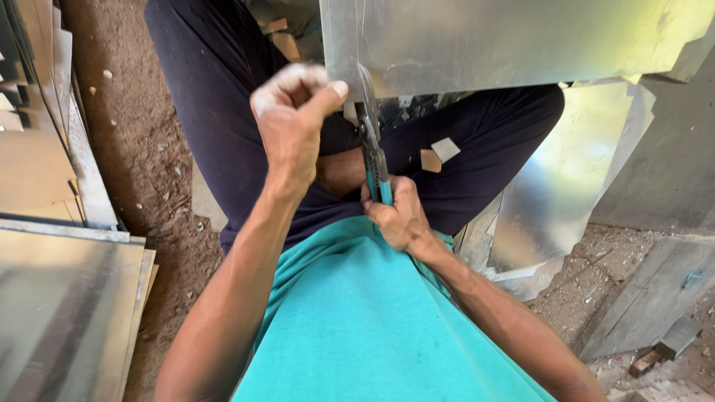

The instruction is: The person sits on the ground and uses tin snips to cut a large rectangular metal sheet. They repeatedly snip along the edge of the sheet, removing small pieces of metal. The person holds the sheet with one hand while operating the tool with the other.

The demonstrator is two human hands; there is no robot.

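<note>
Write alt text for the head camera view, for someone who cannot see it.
Seen from above, a seated person cuts a shiny metal sheet with teal-handled snips, the right hand squeezing the handles while the left hand grips the sheet's edge. More metal sheets lie stacked on the dirt ground to the left, and small offcuts lie scattered around the legs.

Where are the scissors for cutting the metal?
In the head view, the snips sit at centre, over the lap; the right hand squeezes their teal handles, and the blades bite the metal sheet beside the left hand.
</note>
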